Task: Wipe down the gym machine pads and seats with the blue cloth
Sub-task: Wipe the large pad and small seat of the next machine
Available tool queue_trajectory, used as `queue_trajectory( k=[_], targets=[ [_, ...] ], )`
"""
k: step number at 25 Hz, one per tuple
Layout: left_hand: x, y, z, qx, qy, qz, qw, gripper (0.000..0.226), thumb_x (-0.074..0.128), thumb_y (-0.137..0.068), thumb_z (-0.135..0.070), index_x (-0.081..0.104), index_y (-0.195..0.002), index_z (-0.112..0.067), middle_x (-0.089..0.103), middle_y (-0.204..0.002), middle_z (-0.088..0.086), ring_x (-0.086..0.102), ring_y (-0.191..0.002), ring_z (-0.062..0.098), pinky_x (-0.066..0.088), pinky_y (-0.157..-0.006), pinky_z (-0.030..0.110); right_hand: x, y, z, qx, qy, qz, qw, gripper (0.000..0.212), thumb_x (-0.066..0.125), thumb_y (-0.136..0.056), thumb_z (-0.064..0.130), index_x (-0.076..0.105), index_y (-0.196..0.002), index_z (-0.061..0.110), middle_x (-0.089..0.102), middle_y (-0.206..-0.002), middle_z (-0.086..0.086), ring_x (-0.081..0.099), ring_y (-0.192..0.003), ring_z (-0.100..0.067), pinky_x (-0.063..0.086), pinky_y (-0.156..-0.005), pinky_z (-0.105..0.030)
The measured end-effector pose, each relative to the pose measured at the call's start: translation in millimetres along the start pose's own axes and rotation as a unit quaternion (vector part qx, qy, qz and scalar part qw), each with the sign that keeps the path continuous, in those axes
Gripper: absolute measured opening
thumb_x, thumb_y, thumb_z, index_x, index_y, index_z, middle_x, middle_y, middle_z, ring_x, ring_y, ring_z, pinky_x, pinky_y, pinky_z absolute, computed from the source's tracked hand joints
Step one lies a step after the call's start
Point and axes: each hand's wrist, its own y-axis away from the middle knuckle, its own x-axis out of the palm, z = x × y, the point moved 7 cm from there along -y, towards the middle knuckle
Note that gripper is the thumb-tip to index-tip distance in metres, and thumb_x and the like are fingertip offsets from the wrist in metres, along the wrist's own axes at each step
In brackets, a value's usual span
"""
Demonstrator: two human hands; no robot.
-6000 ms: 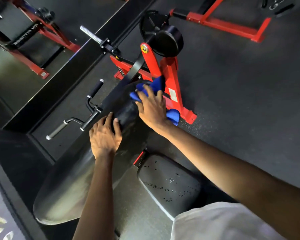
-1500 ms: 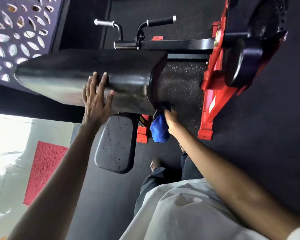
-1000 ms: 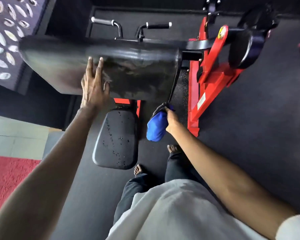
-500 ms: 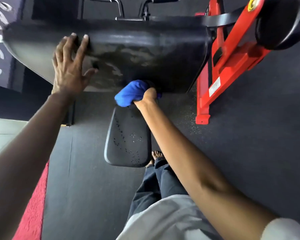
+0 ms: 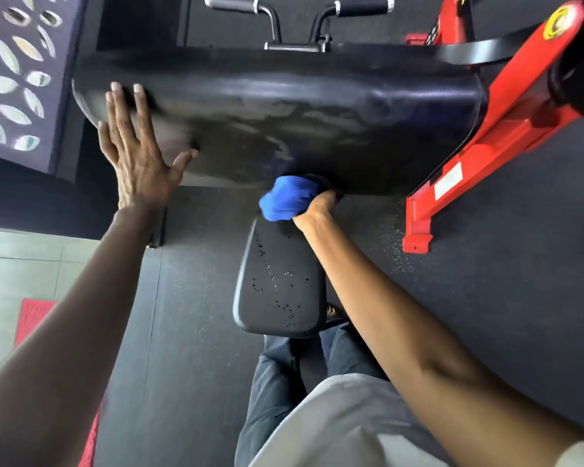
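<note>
Bunches seemingly limp blue cloth [image 5: 289, 197] in right hand [image 5: 317, 206] at near edge of pad [image 5: 317, 106]; braces with spread left hand [image 5: 139, 160].

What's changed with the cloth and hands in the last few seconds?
The right hand, gripping the blue cloth, moved from the red frame end of the big pad along its lower edge to above the small seat. The left hand stays flat on it; droplets remain on the seat.
</note>
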Motion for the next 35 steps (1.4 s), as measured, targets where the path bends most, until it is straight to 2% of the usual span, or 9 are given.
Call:
queue_trajectory(
  k=[3, 6, 8, 12, 16, 22, 26, 29, 35],
  targets=[
    [3.6, -0.4, 11.5, -0.006, 0.018, -0.006, 1.0, 0.104, 0.056, -0.088, -0.07, 0.009, -0.162, -0.015, 0.006, -0.168, 0.018, 0.004, -0.157, 0.031, 0.009, -0.122, 0.045, 38.7, 32.6, -44.5, 0.028, 0.056, 0.042, 0.997, 0.028, 0.04, -0.106, 0.024, 0.062, -0.101, 0.008, 0.065, -0.106, -0.01, 0.061, -0.109, -0.029, 0.042, -0.108, -0.037],
    [3.5, -2.9, 20.6, 0.044, 0.046, -0.003, 0.998, 0.092, 0.059, -0.093, -0.055, 0.011, -0.163, -0.017, 0.008, -0.169, 0.015, 0.005, -0.157, 0.027, 0.008, -0.123, 0.044, 52.5, 56.7, -54.0, -0.181, 0.32, 0.058, 0.928, 0.029, 0.057, -0.098, 0.016, 0.059, -0.12, -0.001, 0.064, -0.117, -0.017, 0.062, -0.114, -0.035, 0.045, -0.102, -0.042],
    [0.8, -2.6, 32.4, 0.085, 0.049, -0.017, 0.995, 0.082, 0.055, -0.098, -0.042, 0.011, -0.163, -0.018, 0.009, -0.169, 0.013, 0.002, -0.156, 0.019, 0.007, -0.124, 0.045, 41.9, 76.9, -24.8, -0.405, 0.474, 0.016, 0.782, 0.039, 0.067, -0.091, 0.027, 0.058, -0.124, 0.007, 0.061, -0.124, -0.013, 0.059, -0.114, -0.034, 0.046, -0.097, -0.041],
    [10.1, 4.5, 57.6, 0.057, 0.058, -0.031, 0.996, 0.083, 0.052, -0.1, -0.041, 0.008, -0.161, -0.006, 0.008, -0.168, 0.019, 0.004, -0.157, 0.026, 0.005, -0.124, 0.043, 29.3, 143.7, -7.1, -0.735, 0.589, 0.077, 0.326, 0.051, 0.068, -0.074, 0.011, 0.07, -0.122, 0.03, 0.058, -0.128, 0.004, 0.051, -0.099, -0.026, 0.043, -0.08, -0.041],
    [30.1, 24.4, 80.4, -0.067, 0.136, -0.046, 0.987, 0.092, 0.053, -0.098, -0.047, 0.006, -0.159, 0.004, 0.004, -0.166, 0.026, 0.008, -0.155, 0.032, 0.015, -0.123, 0.043, 63.5, 151.1, 11.4, -0.775, 0.604, 0.095, 0.16, 0.052, 0.057, -0.084, 0.006, 0.067, -0.13, 0.028, 0.051, -0.137, 0.004, 0.047, -0.106, -0.027, 0.047, -0.082, -0.044],
    [62.4, 23.2, 96.7, -0.069, 0.339, 0.01, 0.938, 0.101, 0.068, -0.095, -0.029, -0.004, -0.161, -0.008, 0.03, -0.162, 0.017, 0.041, -0.141, 0.034, 0.042, -0.11, 0.05, 49.5, 74.2, -7.0, -0.68, 0.686, 0.125, -0.226, 0.067, 0.064, -0.088, 0.014, 0.045, -0.151, 0.025, 0.035, -0.162, 0.001, 0.037, -0.13, -0.029, 0.032, -0.11, -0.043],
    [78.6, 21.5, 117.0, -0.079, 0.356, 0.022, 0.931, 0.095, 0.066, -0.096, -0.041, -0.001, -0.162, -0.028, 0.06, -0.138, 0.011, 0.061, -0.12, 0.031, 0.047, -0.1, 0.04, 73.2, 62.8, -26.3, -0.695, 0.652, 0.137, -0.272, 0.055, 0.032, -0.097, 0.009, 0.05, -0.148, 0.019, 0.04, -0.16, 0.0, 0.038, -0.131, -0.029, 0.022, -0.119, -0.045],
    [82.8, 20.5, 124.6, -0.066, 0.355, 0.023, 0.932, 0.083, 0.059, -0.101, -0.036, 0.002, -0.162, -0.034, 0.064, -0.132, 0.007, 0.064, -0.113, 0.03, 0.047, -0.097, 0.041, 101.8, 48.6, -88.5, -0.693, 0.631, 0.167, -0.307, 0.048, 0.047, -0.096, 0.013, 0.056, -0.142, 0.017, 0.043, -0.157, -0.001, 0.045, -0.131, -0.028, 0.029, -0.118, -0.045],
    [94.0, 18.1, 142.6, -0.051, 0.297, 0.029, 0.953, 0.06, 0.053, -0.102, -0.043, 0.032, -0.157, -0.032, 0.07, -0.119, 0.006, 0.063, -0.11, 0.031, 0.045, -0.087, 0.034, 114.9, 63.5, -111.3, -0.698, 0.633, 0.197, -0.273, 0.048, 0.052, -0.089, 0.013, 0.063, -0.135, 0.015, 0.051, -0.152, 0.0, 0.044, -0.13, -0.028, 0.026, -0.115, -0.044]
  ],
)
